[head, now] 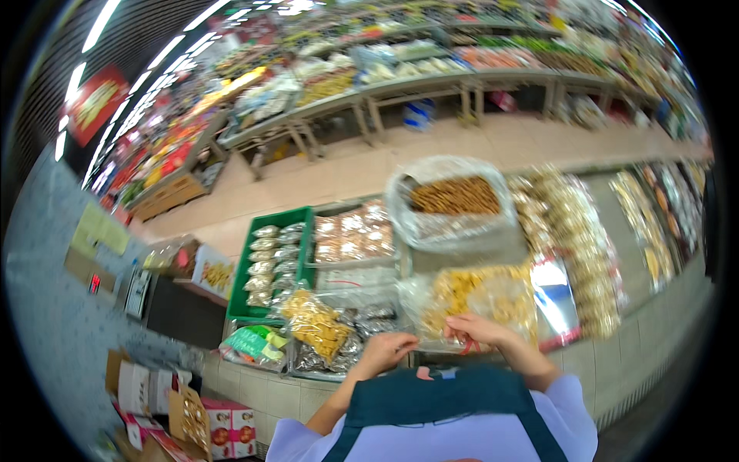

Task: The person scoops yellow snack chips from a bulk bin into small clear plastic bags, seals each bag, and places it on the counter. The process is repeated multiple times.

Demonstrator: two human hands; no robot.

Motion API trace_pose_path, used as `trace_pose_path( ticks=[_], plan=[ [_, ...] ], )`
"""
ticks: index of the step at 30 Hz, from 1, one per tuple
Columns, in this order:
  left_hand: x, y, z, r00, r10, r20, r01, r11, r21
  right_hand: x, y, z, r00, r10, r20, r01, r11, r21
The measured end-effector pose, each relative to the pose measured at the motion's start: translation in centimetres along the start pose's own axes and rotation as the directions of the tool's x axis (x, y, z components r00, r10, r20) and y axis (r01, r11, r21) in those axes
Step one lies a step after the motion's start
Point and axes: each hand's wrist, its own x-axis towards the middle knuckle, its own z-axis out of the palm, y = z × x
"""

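My left hand hovers at the counter's near edge, its fingers bent together. Whether something thin is between them I cannot tell. To its left lies a clear plastic bag of yellow dried food on top of darker packets. My right hand is over the near edge of a large clear bag of yellow pieces, fingers curled. Blur hides whether they pinch the plastic. Just below this hand shows a red tie or strip.
Around me are a green crate of small packets, a plastic-lined tub of brown sticks and rows of packed bags. Cardboard boxes stand low on the left, beneath a scale. Produce stands line the far aisle.
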Motion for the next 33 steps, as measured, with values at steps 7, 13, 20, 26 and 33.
trace_pose_path(
  ticks=[7,13,20,26,33],
  plan=[
    [-2.3,-1.6,-1.4,0.915,-0.402,0.037,0.386,0.844,-0.372,0.7,-3.5,2.0,0.96,-0.26,-0.104,0.232,0.947,-0.224],
    [-2.6,-1.5,-1.2,0.908,-0.354,0.226,0.42,0.747,-0.516,1.9,-3.8,4.1,0.916,-0.34,-0.212,0.185,0.828,-0.529],
    [-1.6,-0.3,-1.1,0.861,-0.439,0.257,0.508,0.715,-0.481,2.2,-3.1,3.5,0.87,-0.426,-0.25,0.216,0.784,-0.582],
    [-1.0,-1.1,-0.3,0.825,-0.56,-0.075,0.488,0.774,-0.404,0.1,-6.4,4.1,0.628,-0.767,-0.133,0.413,0.473,-0.778],
    [-0.6,0.5,-0.1,0.901,-0.299,-0.314,0.274,0.954,-0.121,1.1,-3.0,0.2,0.914,-0.395,0.092,0.386,0.777,-0.497]
  ],
)
